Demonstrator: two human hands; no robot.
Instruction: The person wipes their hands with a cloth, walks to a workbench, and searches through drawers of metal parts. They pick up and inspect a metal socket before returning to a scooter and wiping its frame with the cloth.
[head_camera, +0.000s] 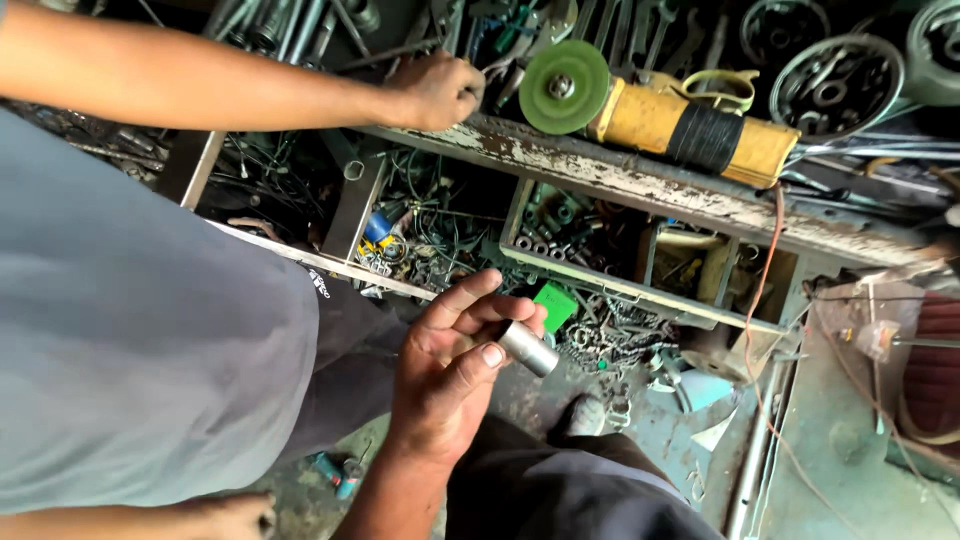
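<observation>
One steel socket (528, 347), merely fingertip-pinched by the right hand (450, 372), could slip into the chain pile (605, 335) below; the left hand is unseen.

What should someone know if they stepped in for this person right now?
Left hand: closed on a short silver metal socket, pinched between thumb and fingers above the floor.
Right hand: out of view.
A co-worker in a grey shirt stands at the left; that person's hand reaches among tools on the worn shelf, beside a yellow angle grinder.
Below the shelf is a tray of small metal parts.
Done: the socket is in hand. Left: it is not yet set down or fitted to anything.
</observation>
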